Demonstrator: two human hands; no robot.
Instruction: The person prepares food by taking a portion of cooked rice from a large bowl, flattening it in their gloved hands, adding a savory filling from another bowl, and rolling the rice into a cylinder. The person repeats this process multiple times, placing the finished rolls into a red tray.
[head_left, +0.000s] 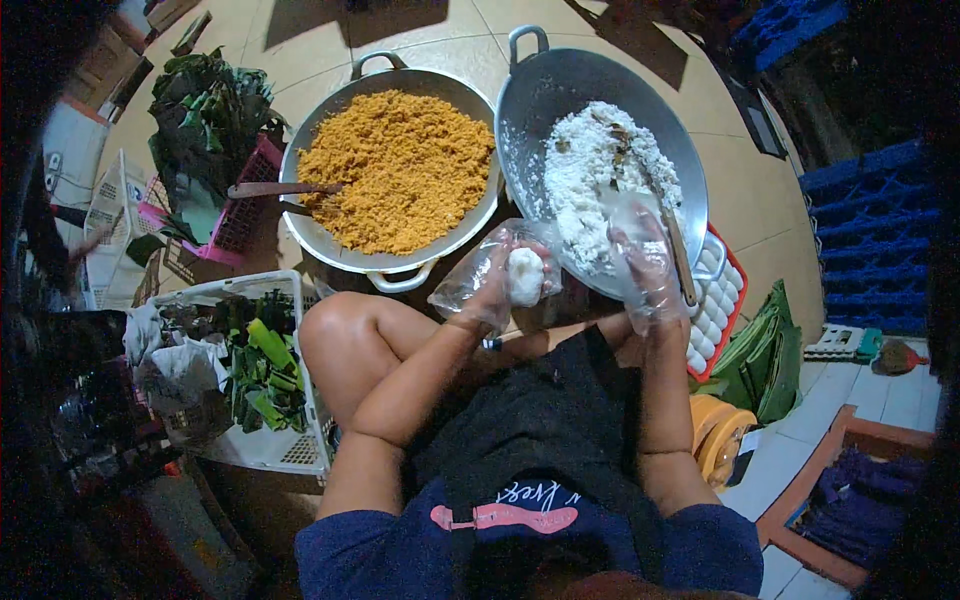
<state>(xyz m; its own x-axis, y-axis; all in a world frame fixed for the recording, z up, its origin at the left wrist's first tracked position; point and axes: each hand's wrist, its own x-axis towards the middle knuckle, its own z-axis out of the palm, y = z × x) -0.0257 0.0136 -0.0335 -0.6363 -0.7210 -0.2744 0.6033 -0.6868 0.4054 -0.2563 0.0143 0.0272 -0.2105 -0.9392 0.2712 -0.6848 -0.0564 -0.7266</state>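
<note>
My left hand (499, 274), in a clear plastic bag or glove, holds a white lump of rice (526, 277) in its palm. My right hand (640, 259), covered in clear plastic too, is over the near edge of the metal wok of white rice (694, 161); blur and plastic hide whether it holds anything. White rice (585, 172) with bits of brown leaf lies in that wok, beside a wooden-handled utensil (678, 255). On the left, a second metal wok (480, 97) is full of orange-yellow crumbly food (397, 169), with a wooden handle (281, 190) sticking out.
A red tray (739, 289) of white oval pieces stands under the right wok's edge. Folded green leaves (765, 352) and an orange container (712, 431) lie to the right. On the left are a white plastic basket (300, 360) with leaf pieces and a pink basket (259, 180) by large leaves.
</note>
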